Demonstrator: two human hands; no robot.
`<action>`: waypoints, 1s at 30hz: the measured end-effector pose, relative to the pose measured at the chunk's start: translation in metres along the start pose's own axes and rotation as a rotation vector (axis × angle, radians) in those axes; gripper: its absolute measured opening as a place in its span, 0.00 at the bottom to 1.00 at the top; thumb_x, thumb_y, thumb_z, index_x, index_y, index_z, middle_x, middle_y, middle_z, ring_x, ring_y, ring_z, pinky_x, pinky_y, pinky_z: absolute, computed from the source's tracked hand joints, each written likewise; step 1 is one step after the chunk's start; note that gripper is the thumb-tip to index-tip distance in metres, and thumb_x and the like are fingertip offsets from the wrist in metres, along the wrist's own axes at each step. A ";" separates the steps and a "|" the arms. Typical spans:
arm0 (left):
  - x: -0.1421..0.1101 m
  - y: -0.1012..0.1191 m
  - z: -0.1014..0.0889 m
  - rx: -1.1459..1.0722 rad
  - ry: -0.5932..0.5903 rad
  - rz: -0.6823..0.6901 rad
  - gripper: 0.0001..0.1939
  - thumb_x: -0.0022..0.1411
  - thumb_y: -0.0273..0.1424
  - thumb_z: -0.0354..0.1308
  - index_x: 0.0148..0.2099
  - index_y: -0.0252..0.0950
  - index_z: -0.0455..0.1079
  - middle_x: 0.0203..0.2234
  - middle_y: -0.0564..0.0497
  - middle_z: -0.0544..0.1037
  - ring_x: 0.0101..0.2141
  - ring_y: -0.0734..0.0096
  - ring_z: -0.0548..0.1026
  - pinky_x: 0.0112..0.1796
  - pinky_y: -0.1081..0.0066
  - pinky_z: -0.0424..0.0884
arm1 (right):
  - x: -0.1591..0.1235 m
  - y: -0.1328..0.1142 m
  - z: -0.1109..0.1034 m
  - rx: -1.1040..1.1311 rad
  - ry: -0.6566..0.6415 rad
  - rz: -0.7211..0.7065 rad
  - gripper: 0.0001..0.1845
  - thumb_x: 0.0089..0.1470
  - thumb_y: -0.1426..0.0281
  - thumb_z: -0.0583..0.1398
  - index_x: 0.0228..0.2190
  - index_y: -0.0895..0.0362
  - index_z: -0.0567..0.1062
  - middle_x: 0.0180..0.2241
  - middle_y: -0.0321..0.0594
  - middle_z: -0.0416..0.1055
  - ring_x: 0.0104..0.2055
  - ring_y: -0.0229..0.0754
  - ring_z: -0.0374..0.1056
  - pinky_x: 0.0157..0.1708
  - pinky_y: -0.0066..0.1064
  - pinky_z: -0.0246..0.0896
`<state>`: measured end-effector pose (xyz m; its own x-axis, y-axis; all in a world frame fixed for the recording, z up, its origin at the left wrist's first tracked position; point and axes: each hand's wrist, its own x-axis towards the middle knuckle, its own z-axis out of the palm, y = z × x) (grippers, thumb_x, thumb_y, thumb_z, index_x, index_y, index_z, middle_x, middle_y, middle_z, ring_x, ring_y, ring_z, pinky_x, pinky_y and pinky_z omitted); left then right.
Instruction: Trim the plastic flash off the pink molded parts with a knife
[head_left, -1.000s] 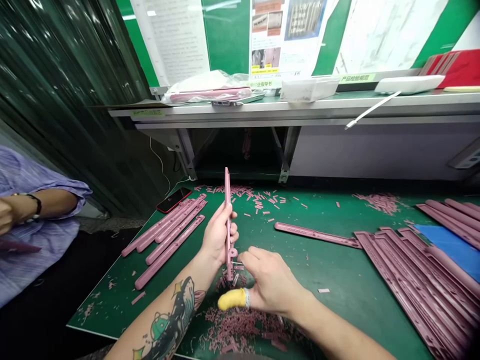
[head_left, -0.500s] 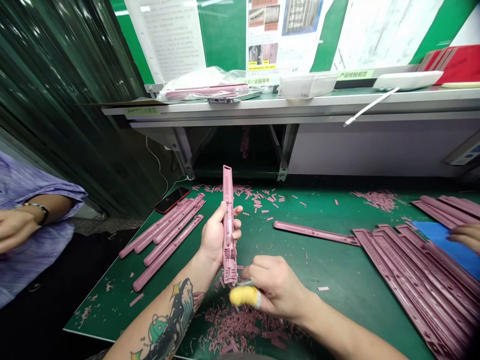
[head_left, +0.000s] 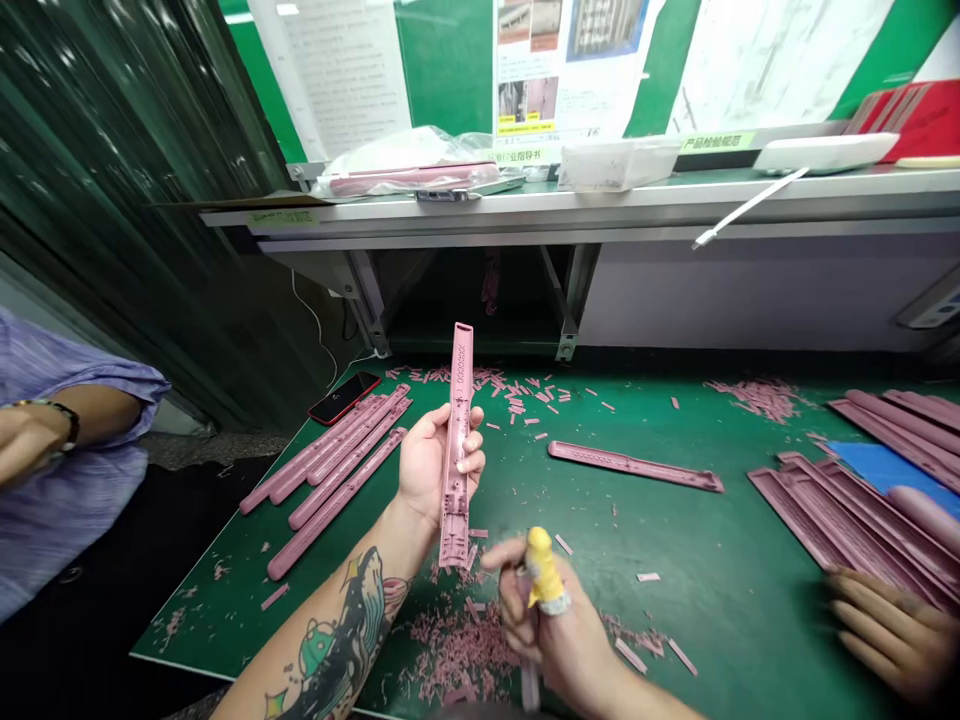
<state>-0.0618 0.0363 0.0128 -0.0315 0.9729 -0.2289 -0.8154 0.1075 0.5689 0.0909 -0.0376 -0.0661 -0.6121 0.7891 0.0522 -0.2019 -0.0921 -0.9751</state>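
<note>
Holding the pink strip (head_left: 457,437) by its middle over the table (head_left: 712,540), the left hand (head_left: 424,468) has a closed grip, and the right hand (head_left: 561,625) seems clenched on a pale handle (head_left: 530,688); if the left grip loosened, the strip might slip down into the shavings (head_left: 451,645). Compared with half a second ago, the yellow finger cover (head_left: 543,572) has turned upward, and a co-worker's hand (head_left: 892,622) has come beside the stacked strips (head_left: 815,510).

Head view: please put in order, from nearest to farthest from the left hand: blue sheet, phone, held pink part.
1. Held pink part: in the left hand.
2. Phone: to its left, beyond.
3. Blue sheet: far right.
</note>
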 end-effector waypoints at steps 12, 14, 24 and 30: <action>0.009 0.004 0.004 0.439 0.015 -0.008 0.20 0.52 0.23 0.65 0.48 0.36 0.72 0.32 0.52 0.72 0.21 0.82 0.71 0.14 0.83 0.65 | 0.020 -0.056 -0.036 -0.916 -0.009 -0.457 0.15 0.56 0.68 0.59 0.46 0.52 0.76 0.34 0.42 0.74 0.33 0.40 0.67 0.34 0.32 0.62; 0.011 0.004 0.004 0.476 0.006 -0.017 0.20 0.51 0.24 0.66 0.48 0.36 0.73 0.32 0.52 0.72 0.21 0.82 0.70 0.14 0.83 0.64 | 0.022 -0.054 -0.038 -0.987 0.010 -0.449 0.14 0.56 0.68 0.59 0.45 0.51 0.77 0.34 0.41 0.74 0.32 0.40 0.67 0.33 0.32 0.61; 0.030 -0.072 -0.012 0.402 0.284 0.127 0.29 0.58 0.26 0.61 0.60 0.37 0.58 0.28 0.53 0.71 0.24 0.80 0.71 0.27 0.80 0.69 | 0.030 -0.019 -0.063 -0.824 0.463 -0.303 0.13 0.56 0.67 0.58 0.43 0.56 0.74 0.33 0.40 0.73 0.32 0.39 0.69 0.31 0.27 0.64; 0.042 -0.157 -0.023 0.451 0.350 -0.042 0.36 0.57 0.22 0.57 0.65 0.33 0.46 0.28 0.53 0.70 0.25 0.77 0.69 0.31 0.76 0.67 | 0.047 -0.041 -0.183 -1.443 0.450 0.136 0.19 0.53 0.65 0.59 0.48 0.53 0.74 0.49 0.46 0.71 0.53 0.50 0.62 0.48 0.35 0.58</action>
<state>0.0511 0.0559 -0.1042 -0.2561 0.8486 -0.4629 -0.4955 0.2960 0.8166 0.2108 0.1144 -0.0636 -0.2324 0.9626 0.1392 0.8972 0.2674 -0.3514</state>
